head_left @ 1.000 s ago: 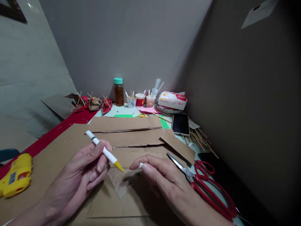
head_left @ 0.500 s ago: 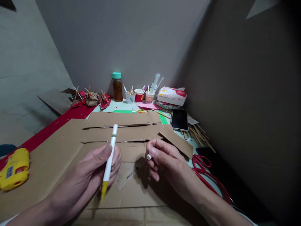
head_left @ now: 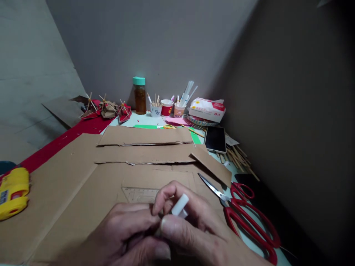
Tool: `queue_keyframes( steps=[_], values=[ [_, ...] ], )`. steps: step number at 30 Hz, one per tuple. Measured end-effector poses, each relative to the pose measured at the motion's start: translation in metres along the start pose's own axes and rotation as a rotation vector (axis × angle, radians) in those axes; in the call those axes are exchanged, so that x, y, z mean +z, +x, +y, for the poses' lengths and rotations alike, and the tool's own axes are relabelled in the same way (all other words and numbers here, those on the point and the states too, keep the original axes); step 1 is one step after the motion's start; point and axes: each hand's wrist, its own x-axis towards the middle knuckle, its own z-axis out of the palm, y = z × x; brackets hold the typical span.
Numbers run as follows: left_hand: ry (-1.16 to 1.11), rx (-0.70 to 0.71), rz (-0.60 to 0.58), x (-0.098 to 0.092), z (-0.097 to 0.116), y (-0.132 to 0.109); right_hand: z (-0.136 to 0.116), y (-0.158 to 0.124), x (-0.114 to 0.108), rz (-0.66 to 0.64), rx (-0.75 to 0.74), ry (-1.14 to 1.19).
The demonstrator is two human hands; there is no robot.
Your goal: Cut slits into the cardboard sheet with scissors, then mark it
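My left hand (head_left: 133, 232) and my right hand (head_left: 196, 225) meet low in the middle, over the cardboard sheet (head_left: 111, 188). A white pen cap (head_left: 180, 205) pokes up between the thumb and fingers of my right hand, which is closed on it. The fingers of my left hand are curled around the marker, whose barrel is almost wholly hidden by the hands. Just beyond them a clear set square (head_left: 140, 193) lies flat on the cardboard. Red-handled scissors (head_left: 249, 214) lie right of my right hand, blades pointing away to the left.
A yellow glue gun (head_left: 15, 194) lies at the left. Cardboard strips (head_left: 146, 135) lie across the middle. Behind stand a bottle (head_left: 139, 96), paper cups (head_left: 167, 108) with sticks, and a tissue pack (head_left: 208, 109). A phone (head_left: 215, 139) and thin sticks (head_left: 238, 159) lie at the right.
My hands were apart, the marker upright with its yellow end down in the left, the cap in the right. They have come together lower and nearer. The set square and scissors show more fully.
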Motion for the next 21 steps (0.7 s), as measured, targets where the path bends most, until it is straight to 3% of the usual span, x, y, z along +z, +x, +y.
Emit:
queue_keyframes(
  steps=[4,6,8,12,16,21],
  values=[
    [0.117,0.045,-0.178,-0.001,-0.01,0.001,-0.004,0.003,-0.002,0.029,0.006,-0.175],
    [0.112,0.034,-0.18,-0.001,-0.013,0.0,-0.001,0.004,-0.005,0.05,0.038,-0.177],
    [0.036,-0.017,-0.086,0.0,-0.014,-0.002,0.005,0.006,-0.008,0.029,0.036,-0.056],
    [-0.364,-0.337,0.233,0.001,-0.007,-0.002,0.018,0.013,-0.013,0.051,-0.011,0.308],
    [-0.551,-0.198,0.488,-0.012,0.002,0.007,0.025,0.019,-0.014,0.131,-0.004,0.414],
    [-0.627,-0.16,0.651,-0.027,0.003,0.013,0.028,0.024,-0.015,0.142,-0.062,0.358]
  ],
)
